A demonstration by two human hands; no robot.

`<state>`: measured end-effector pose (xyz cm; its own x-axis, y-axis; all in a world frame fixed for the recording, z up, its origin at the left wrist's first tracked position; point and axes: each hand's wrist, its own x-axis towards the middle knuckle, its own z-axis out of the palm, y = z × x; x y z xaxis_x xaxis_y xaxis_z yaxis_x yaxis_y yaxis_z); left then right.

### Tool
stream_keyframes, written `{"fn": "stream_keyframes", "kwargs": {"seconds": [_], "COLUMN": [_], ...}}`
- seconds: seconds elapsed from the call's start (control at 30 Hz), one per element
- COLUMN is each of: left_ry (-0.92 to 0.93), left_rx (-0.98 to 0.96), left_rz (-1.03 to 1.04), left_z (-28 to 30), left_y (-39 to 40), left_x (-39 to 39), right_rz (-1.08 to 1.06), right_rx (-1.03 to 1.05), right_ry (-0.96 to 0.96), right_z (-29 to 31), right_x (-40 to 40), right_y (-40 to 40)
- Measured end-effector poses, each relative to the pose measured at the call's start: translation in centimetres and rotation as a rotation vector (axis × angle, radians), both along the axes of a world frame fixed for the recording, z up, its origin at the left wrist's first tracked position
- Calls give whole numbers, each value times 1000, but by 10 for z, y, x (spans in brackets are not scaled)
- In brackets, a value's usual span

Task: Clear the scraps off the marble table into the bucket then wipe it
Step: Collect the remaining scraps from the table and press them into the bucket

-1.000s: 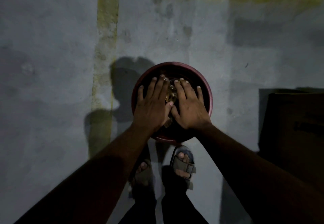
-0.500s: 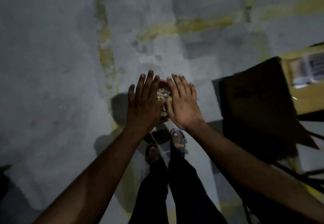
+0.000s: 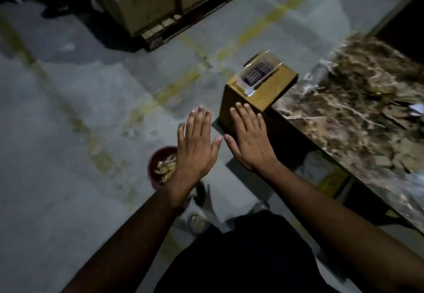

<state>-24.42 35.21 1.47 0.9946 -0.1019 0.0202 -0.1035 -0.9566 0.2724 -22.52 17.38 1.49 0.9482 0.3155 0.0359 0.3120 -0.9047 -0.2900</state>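
Note:
A dark red bucket (image 3: 153, 166) stands on the concrete floor at my feet, with pale scraps (image 3: 165, 166) inside; my left wrist hides its right side. My left hand (image 3: 196, 147) hovers flat and empty above the bucket's right edge, fingers straight. My right hand (image 3: 250, 140) is beside it, also flat and empty, over the floor in front of a cardboard box. The brown marble table (image 3: 358, 113) runs along the right, with cardboard scraps (image 3: 394, 111) and a white paper piece (image 3: 416, 109) lying on it.
A small cardboard box (image 3: 263, 90) with a clear tray of dark items (image 3: 259, 73) on top stands against the table's near end. Large wooden crates on a pallet (image 3: 160, 1) sit at the back. Faded yellow lines cross the grey floor. My sandalled feet (image 3: 198, 219) are below.
My hands have lifted out of the bucket and spread apart, empty. The view has swung up and right, bringing the marble table and boxes into sight; the bucket now sits lower left.

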Motion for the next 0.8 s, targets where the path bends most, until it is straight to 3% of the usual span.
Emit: {"fn": "stream_keyframes", "kwargs": {"seconds": [0.3, 0.6, 0.8], "left_ry": [-78, -2, 102], "left_rx": [-11, -33, 113], "left_rz": [-412, -621, -763], "left_z": [33, -3, -28], "left_y": [-174, -398, -487], "left_x": [31, 20, 19], "right_rz": [-412, -670, -767], "right_rx": [52, 100, 205], "right_ry": [-51, -90, 257], "right_z": [10, -9, -33], "right_x": [-52, -99, -115], "right_y": [-166, -367, -474]}}
